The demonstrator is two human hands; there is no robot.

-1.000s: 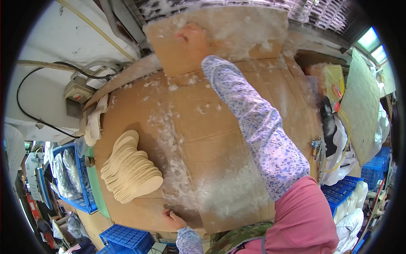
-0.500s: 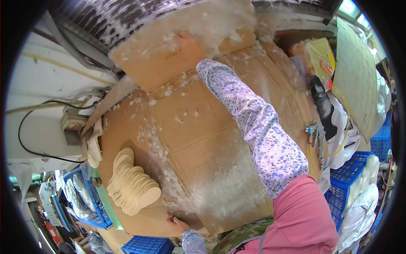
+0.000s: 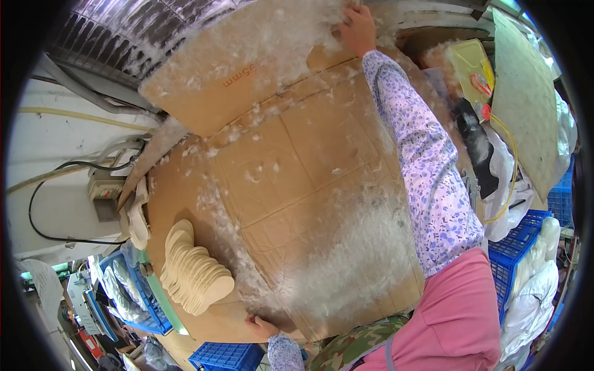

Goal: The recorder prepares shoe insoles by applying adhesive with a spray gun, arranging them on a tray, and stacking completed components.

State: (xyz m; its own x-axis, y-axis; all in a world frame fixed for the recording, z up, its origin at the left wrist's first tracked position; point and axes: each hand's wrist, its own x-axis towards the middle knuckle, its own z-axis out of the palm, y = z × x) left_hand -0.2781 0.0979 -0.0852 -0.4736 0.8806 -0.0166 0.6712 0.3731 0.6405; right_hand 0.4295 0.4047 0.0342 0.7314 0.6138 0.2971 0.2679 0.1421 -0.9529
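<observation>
My right hand [image 3: 359,29] is stretched to the far edge of the work surface. Its fingers are spread and touch the upright cardboard panel [image 3: 210,102], which is dusted with white fluff. Nothing firm shows between them. Low in the picture my left hand [image 3: 262,326] rests near the front edge of the cardboard-covered table [image 3: 266,179], its fingers curled together with no object visible in them. A fanned row of beige, sole-shaped insoles [image 3: 197,272] lies just beyond it to the left. White fluff [image 3: 352,253] coats the cardboard between my two arms.
A fluff-covered wire grille [image 3: 124,43] stands behind the panel. On the right are a yellow container [image 3: 471,71], a yellow hose [image 3: 512,179] and a blue crate [image 3: 510,253]. A switch box [image 3: 106,191] with a black cable hangs at left. Another blue crate [image 3: 226,357] sits below the front edge.
My right hand has swept right and farther away along the upright cardboard panel. My left hand stays by the front edge. The view has shifted slightly.
</observation>
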